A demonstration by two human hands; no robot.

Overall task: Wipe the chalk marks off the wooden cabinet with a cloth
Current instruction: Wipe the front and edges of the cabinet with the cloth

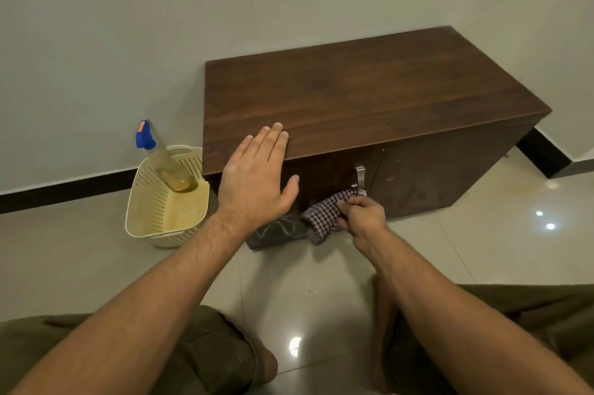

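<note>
Bent knees (205, 353) in olive shorts | left hand (257, 174) flat, fingers straight, at wooden cabinet (353, 89) top edge | right hand (361, 216) grips checked cloth (323, 216) low on door (324, 176), beside chalk marks (279, 229) | risk: bunched cloth may smear chalk, snag door handle (359, 176)

Basket (151, 198) beside cabinet (369, 95) (left side)

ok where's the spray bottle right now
In the head view the spray bottle leans inside the cream perforated basket on the floor, just left of the wooden cabinet.
</note>
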